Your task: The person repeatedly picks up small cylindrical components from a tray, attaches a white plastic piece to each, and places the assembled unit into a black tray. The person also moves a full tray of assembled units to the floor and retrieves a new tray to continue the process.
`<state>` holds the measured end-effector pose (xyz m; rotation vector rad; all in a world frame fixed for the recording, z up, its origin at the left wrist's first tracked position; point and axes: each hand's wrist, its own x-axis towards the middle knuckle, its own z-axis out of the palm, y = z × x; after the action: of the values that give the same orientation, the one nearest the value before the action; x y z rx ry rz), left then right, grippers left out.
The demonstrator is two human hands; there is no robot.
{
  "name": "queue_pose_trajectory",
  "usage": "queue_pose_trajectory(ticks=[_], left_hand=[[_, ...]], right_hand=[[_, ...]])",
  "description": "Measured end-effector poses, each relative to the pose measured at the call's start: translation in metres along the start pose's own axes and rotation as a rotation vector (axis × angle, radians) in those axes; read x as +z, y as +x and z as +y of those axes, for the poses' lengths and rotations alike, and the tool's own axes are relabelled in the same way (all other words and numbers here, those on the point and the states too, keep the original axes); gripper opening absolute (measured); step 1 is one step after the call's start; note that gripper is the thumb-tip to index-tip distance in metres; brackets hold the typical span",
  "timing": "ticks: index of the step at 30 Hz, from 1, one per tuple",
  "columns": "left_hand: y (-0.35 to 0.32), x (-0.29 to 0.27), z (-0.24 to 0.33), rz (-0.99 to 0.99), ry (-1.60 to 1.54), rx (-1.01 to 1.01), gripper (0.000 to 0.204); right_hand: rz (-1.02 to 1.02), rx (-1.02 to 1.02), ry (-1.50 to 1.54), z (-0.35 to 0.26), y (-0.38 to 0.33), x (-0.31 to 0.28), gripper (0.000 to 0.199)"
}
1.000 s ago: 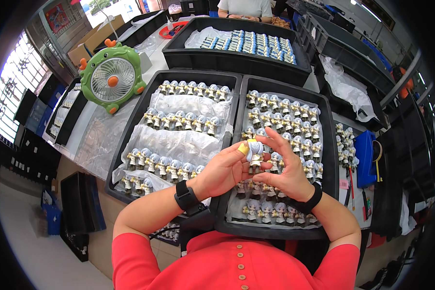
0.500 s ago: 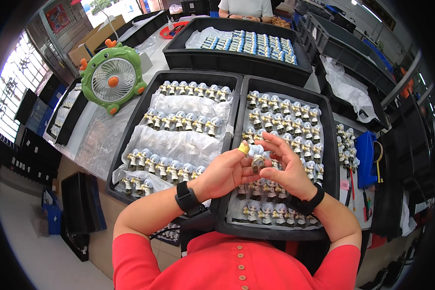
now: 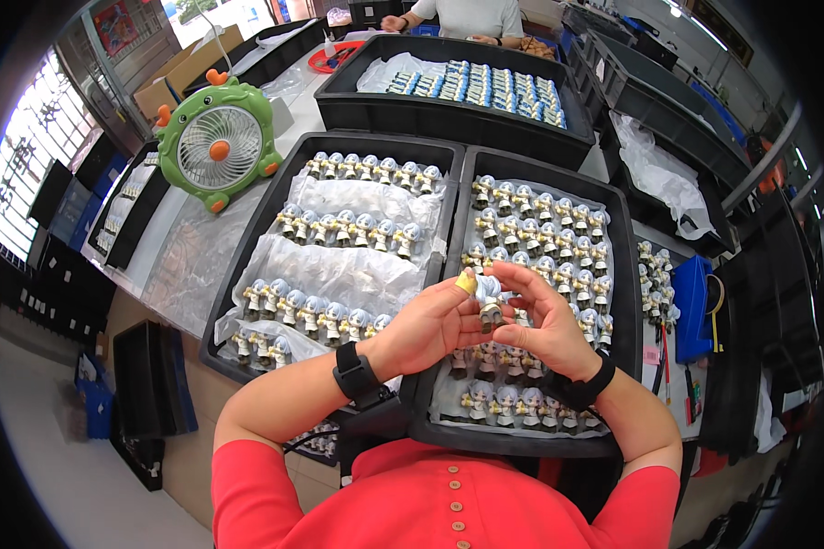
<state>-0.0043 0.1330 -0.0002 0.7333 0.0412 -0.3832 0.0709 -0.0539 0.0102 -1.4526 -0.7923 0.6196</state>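
A small figurine (image 3: 490, 295) with pale blue hair, white clothes and dark brown feet is held between my two hands above the right tray. My left hand (image 3: 428, 322) grips it from the left, a yellow finger cot (image 3: 466, 282) on the thumb pressing near its head. From the other side, my right hand (image 3: 551, 322) pinches it, fingers curved behind and thumb by the feet. Under my hands, the right black tray (image 3: 628, 274) carries rows of similar figurines, partly hidden by my hands. The left black tray (image 3: 275, 174) holds spaced rows of them on white sheeting.
A green fan (image 3: 218, 146) stands at the far left. Beyond the trays sits a deep black bin (image 3: 449, 114) of blue-and-white figurines, with a person (image 3: 471, 18) behind it. To the right are more figurines (image 3: 655, 279), a blue holder (image 3: 694, 306) and pens or tools (image 3: 693, 393).
The figurine has been turned in my fingers, from its underside facing me to its body and legs showing. Across the table, the other person's hand has moved out to the left.
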Motion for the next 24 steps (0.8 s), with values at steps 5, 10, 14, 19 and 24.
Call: queue_pose_trajectory(ticks=[5, 10, 14, 19, 24], left_hand=[[0.0, 0.004, 0.005, -0.085, 0.014, 0.055, 0.039], [-0.023, 0.004, 0.036, -0.035, 0.145, 0.072, 0.037], [-0.098, 0.022, 0.094, 0.18, 0.607, 0.071, 0.037], [-0.157, 0.003, 0.118, 0.559, 1.221, -0.235, 0.036], [-0.159, -0.012, 0.098, 0.595, 1.625, -0.293, 0.041]], right_hand=[[-0.019, -0.023, -0.238, -0.003, 0.0, 0.001, 0.072], [-0.01, -0.068, -0.23, -0.015, -0.002, 0.009, 0.074], [-0.007, -0.022, -0.169, -0.02, -0.007, 0.009, 0.067], [-0.006, -0.021, -0.205, -0.02, -0.008, 0.007, 0.058], [-0.031, -0.022, -0.233, -0.02, -0.008, 0.01, 0.049]])
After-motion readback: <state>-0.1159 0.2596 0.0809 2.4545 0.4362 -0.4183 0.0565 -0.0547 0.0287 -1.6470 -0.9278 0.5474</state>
